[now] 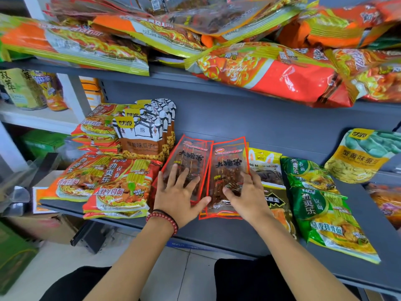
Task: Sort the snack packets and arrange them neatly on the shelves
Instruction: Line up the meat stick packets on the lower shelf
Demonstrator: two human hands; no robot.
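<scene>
Both hands lie open and flat, left hand [178,197] pressing the left skewer packet [187,157] and right hand [246,193] the right skewer packet [230,161] on the lower shelf [217,234], so I am squaring this pair, and next their edges probably need careful aligning.

A person's left grip [178,193], a bare hand wearing a red bead bracelet [162,218], is pressing flat with fingers spread on a stack of clear, red-edged skewer snack packets [188,155]. The right grip [245,192] is resting, fingers spread, on a matching second stack [230,161] just beside it. Both stacks are lying on a grey metal shelf [366,231], between orange noodle packets [117,187] on the left and green noodle packets [314,203] on the right. Larger orange noodle bags [260,70] are lying heaped on the shelf above.
</scene>
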